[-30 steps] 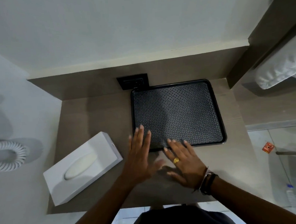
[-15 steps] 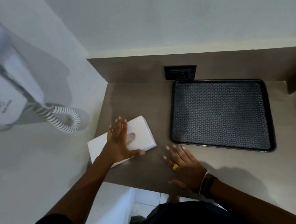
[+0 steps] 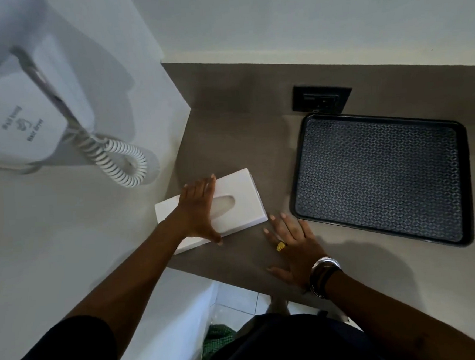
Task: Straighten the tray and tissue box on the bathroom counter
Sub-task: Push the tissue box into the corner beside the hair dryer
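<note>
A white tissue box point(image 3: 239, 199) lies at an angle near the left front corner of the grey-brown counter point(image 3: 228, 141). My left hand point(image 3: 197, 210) spans its top, fingers at the far edge and thumb at the near edge, covering part of the oval slot. My right hand point(image 3: 294, 243), with a gold ring, rests flat and spread on the counter just right of the box, holding nothing. A black patterned tray point(image 3: 379, 178) with nothing on it sits to the right, its long edges slightly skewed to the back wall.
A black wall socket point(image 3: 322, 99) sits in the backsplash just behind the tray. A white wall-mounted hair dryer point(image 3: 26, 110) with a coiled cord point(image 3: 120, 162) hangs on the left wall. Tiled floor shows below the counter's front edge.
My left hand left the tray's front edge and went to the tissue box, where it now grips across the top. My right hand stayed flat on the counter. The view swung left.
</note>
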### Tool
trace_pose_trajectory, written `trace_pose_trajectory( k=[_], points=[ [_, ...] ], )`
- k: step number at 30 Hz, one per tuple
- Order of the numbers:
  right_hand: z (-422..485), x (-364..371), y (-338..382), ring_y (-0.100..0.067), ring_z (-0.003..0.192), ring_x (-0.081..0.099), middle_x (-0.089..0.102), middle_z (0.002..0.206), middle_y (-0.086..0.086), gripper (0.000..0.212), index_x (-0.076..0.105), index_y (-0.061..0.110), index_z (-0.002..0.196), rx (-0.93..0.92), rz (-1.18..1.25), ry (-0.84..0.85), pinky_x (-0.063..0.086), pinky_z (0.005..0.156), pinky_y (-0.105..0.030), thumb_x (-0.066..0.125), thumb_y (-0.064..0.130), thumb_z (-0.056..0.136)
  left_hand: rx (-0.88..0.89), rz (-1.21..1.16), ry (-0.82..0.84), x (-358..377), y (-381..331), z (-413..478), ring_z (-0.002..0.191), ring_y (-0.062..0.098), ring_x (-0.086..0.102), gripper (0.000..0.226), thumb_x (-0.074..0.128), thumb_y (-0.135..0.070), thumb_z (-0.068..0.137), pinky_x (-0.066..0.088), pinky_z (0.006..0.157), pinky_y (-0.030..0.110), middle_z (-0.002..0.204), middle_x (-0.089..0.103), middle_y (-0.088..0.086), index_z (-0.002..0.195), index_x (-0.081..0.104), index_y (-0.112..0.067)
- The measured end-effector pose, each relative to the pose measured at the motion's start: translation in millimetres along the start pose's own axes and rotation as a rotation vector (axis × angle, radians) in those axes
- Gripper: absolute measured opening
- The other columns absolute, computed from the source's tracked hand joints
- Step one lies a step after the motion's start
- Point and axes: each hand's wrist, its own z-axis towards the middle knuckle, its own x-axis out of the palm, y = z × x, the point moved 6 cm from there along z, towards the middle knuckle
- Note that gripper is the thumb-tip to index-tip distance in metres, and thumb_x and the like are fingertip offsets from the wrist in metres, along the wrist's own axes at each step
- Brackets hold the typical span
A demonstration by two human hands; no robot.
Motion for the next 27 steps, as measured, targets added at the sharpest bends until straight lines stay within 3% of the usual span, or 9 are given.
trace_pose_trajectory(
  k=[3,8,17,21,27],
  points=[
    [1,3,0,-0.038,0.146,0.022,0.025,0.16,-0.014,0.091,0.037,0.021,0.149,0.01,-0.008,0.04,0.026,0.11,-0.06,0.047,0.076,0.077,0.003,-0.01,-0.103,-3,0,-6,0.151,0.034,0.019,0.152,0.083,-0.072,0.048,0.018,0.123,0.048,0.166,0.011,0.011,0.157,-0.006,-0.016],
    [-2,5,-1,-0.038,0.146,0.021,0.023,0.161,-0.013,0.088,0.037,0.024,0.148,0.009,0.007,0.065,0.026,0.108,-0.062,0.048,0.075,0.077,-0.037,-0.055,-0.139,-8,-3,-10,0.148,0.032,0.026,0.147,0.081,-0.074,0.049,0.025,0.121,0.048,0.164,0.019,0.01,0.158,-0.001,-0.018],
    [-2,-2,1,-0.037,0.145,0.026,0.03,0.159,-0.011,0.085,0.042,0.023,0.147,-0.021,0.03,0.001,0.028,0.107,-0.059,0.052,0.073,0.078,-0.372,-0.422,-0.294,-49,21,20,0.15,0.04,0.019,0.148,0.083,-0.072,0.053,0.02,0.12,0.054,0.164,0.015,0.018,0.158,-0.008,-0.019],
    [-1,0,0,-0.039,0.143,0.029,0.032,0.158,-0.014,0.084,0.044,0.021,0.146,-0.028,0.01,0.009,0.031,0.104,-0.06,0.049,0.073,0.08,-0.505,-0.433,-0.33,-74,35,52,0.149,0.039,0.024,0.144,0.08,-0.076,0.053,0.025,0.12,0.053,0.162,0.02,0.019,0.157,-0.001,-0.019],
    [2,1,-1,-0.039,0.144,0.027,0.027,0.159,-0.016,0.082,0.042,0.021,0.147,-0.044,0.003,0.021,0.03,0.106,-0.062,0.045,0.072,0.083,-0.518,-0.382,-0.354,-89,53,83,0.148,0.043,0.024,0.144,0.078,-0.077,0.051,0.025,0.12,0.055,0.161,0.021,0.023,0.157,0.001,-0.017]
  ],
)
